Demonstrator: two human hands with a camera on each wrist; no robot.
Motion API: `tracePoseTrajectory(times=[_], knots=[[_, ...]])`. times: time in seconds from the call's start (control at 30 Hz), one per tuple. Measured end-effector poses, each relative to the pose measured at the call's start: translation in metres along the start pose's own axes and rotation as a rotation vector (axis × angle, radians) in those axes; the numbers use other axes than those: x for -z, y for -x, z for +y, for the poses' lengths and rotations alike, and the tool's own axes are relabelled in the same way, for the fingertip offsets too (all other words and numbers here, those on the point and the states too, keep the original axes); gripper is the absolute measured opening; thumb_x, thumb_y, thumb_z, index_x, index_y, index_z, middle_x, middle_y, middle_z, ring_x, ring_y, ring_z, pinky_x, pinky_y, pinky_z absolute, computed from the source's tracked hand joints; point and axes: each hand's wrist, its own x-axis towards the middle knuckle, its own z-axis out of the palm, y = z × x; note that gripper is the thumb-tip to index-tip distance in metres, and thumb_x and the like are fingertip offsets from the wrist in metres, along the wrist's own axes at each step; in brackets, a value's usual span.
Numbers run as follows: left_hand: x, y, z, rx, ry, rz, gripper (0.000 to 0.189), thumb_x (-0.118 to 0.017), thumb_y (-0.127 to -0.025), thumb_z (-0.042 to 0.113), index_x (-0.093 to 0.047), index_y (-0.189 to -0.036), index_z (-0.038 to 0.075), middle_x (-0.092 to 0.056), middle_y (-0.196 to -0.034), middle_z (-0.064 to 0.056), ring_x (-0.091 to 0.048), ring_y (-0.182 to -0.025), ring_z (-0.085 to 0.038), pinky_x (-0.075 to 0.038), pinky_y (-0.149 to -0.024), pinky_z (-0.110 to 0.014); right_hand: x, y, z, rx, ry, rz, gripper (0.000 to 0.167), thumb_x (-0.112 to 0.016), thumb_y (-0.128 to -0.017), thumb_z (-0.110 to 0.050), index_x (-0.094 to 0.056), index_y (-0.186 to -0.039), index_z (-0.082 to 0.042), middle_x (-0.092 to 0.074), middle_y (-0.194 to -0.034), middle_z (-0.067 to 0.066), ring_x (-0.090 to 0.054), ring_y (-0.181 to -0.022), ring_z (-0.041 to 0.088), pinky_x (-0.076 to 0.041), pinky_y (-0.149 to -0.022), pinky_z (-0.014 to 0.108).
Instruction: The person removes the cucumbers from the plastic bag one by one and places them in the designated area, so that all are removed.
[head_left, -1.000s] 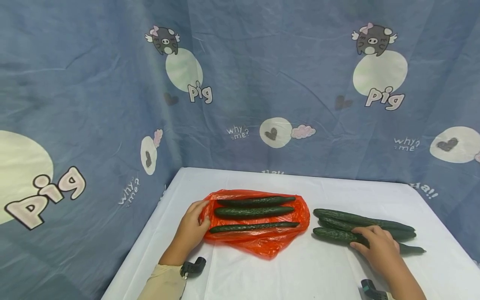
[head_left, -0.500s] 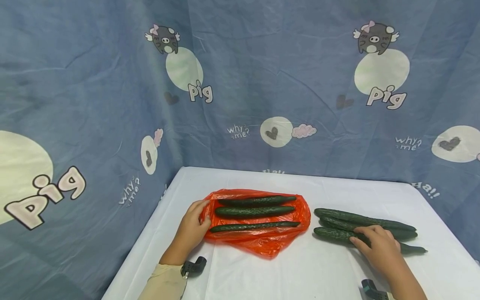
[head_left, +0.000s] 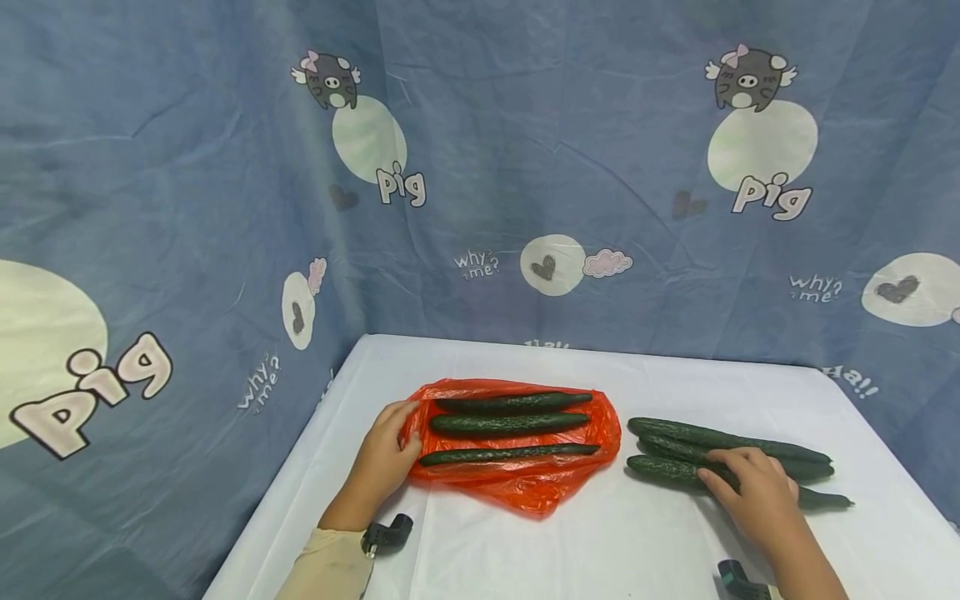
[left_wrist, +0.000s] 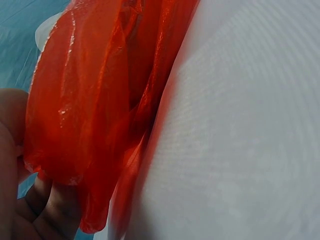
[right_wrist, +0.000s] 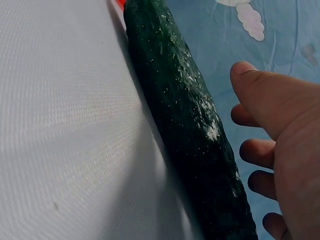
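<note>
Several dark green cucumbers are in view. On the left lies a red plastic bag (head_left: 525, 492) with three of them on it, such as the middle cucumber (head_left: 510, 425). My left hand (head_left: 384, 454) holds the bag's left edge; the left wrist view has the crinkled red film (left_wrist: 75, 100) between thumb and fingers. Over the right-hand group, my right hand (head_left: 757, 492) hovers just above the front cucumber (head_left: 667, 471). In the right wrist view its loosely bent fingers (right_wrist: 260, 152) stand apart from that cucumber (right_wrist: 180, 110). Whether any fingertip touches is hard to tell.
A white cloth covers the table (head_left: 480, 550). Behind the front cucumber are two more, the rear one (head_left: 720, 437) being longest. Blue printed fabric (head_left: 525, 167) hangs behind and to the left. A dark camera mount (head_left: 386, 533) is strapped to the left wrist.
Almost nothing differs. The right hand has shifted very slightly over the cucumbers; the left hand, the bag and all the cucumbers stay put.
</note>
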Motion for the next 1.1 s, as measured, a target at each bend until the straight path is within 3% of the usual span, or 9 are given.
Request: tracePoseTrajectory(times=[0.23,0.4,0.57,0.77,1.1], knots=[[0.001,0.001,0.000,-0.010,0.003,0.005,0.053,-0.068,-0.091,0.006,-0.062,-0.144,0.005,-0.059,-0.143,-0.012,-0.058,-0.134,-0.034,-0.047,-0.114,-0.056,0.000,-0.001,-0.006,0.020,-0.005,0.029,0.051,-0.063,-0.102,-0.047,-0.067,-0.133,-0.007,-0.059,-0.132,0.024,-0.051,-0.119,0.048,-0.038,-0.087,0.069],[0.001,0.002,0.000,-0.001,0.009,-0.002,0.053,-0.068,-0.092,0.006,-0.061,-0.144,0.004,-0.058,-0.144,-0.013,-0.057,-0.135,-0.034,-0.046,-0.115,-0.055,-0.002,-0.003,-0.008,0.067,-0.036,0.058,0.046,-0.065,-0.103,-0.041,-0.067,-0.132,-0.004,-0.061,-0.129,0.024,-0.053,-0.119,0.048,-0.039,-0.092,0.072],[0.000,0.000,0.000,0.000,0.003,-0.004,0.053,-0.069,-0.092,0.007,-0.061,-0.144,0.005,-0.058,-0.144,-0.013,-0.058,-0.135,-0.034,-0.046,-0.115,-0.055,-0.004,-0.006,-0.015,0.108,-0.067,0.041,0.042,-0.068,-0.101,-0.033,-0.068,-0.130,-0.003,-0.063,-0.127,0.022,-0.056,-0.119,0.046,-0.046,-0.096,0.069],[0.000,-0.001,0.001,-0.011,0.002,-0.005,0.054,-0.069,-0.092,0.007,-0.061,-0.145,0.006,-0.059,-0.144,-0.012,-0.058,-0.134,-0.034,-0.047,-0.114,-0.055,-0.007,-0.011,-0.027,0.122,-0.068,0.022,0.042,-0.071,-0.100,-0.035,-0.069,-0.130,-0.005,-0.063,-0.125,0.018,-0.059,-0.118,0.043,-0.051,-0.095,0.065],[0.001,0.001,0.002,0.004,0.005,-0.014,0.054,-0.067,-0.092,0.007,-0.061,-0.145,0.006,-0.058,-0.144,-0.012,-0.058,-0.134,-0.034,-0.047,-0.114,-0.055,-0.010,-0.019,-0.051,0.156,-0.105,0.000,0.042,-0.072,-0.099,-0.029,-0.067,-0.134,-0.007,-0.062,-0.133,0.017,-0.058,-0.126,0.043,-0.049,-0.102,0.066]])
